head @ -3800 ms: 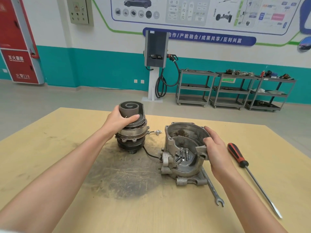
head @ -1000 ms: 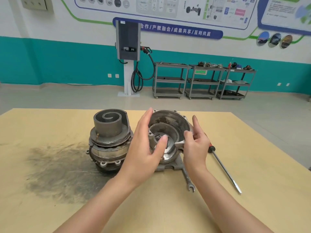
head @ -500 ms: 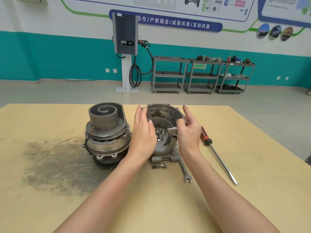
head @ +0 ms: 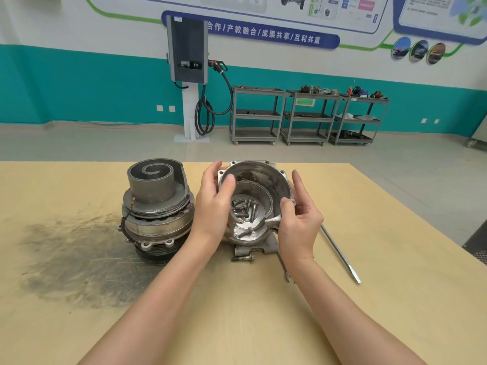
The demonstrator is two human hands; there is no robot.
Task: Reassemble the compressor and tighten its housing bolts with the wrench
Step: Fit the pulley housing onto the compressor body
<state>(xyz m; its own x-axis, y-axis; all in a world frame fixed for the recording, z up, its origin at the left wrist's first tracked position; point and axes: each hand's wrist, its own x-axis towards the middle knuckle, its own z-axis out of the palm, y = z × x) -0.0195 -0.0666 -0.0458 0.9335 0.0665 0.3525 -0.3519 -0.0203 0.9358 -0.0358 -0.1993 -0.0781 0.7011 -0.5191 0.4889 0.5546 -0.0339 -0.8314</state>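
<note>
A dark smudge (head: pixel 79 259) stains the left of the table (head: pixel 395 299). Right of it the compressor body (head: pixel 158 214) stands upright on its pulley, the spiral scroll (head: pixel 154 171) facing up and a thin black wire running down its left side. Just beside it, the left hand (head: pixel 214 206) grips the housing's left rim, thumb curled over the edge into the bowl and fingers behind the wall. The housing (head: pixel 259 204) is open side up and tipped toward the viewer; whether its foot touches the table cannot be told. Several loose bolts (head: pixel 245 208) lie in a heap in its inner well. One more bolt (head: pixel 242 258) lies on the table just below the housing. The right hand (head: pixel 299 219) holds the right rim, thumb hooked over the near edge and fingers straight up along the outer wall. Under that wrist the wrench (head: pixel 287 275) shows only its open end. Farther right lies a screwdriver (head: pixel 340 254), its handle hidden by the hand.
</note>
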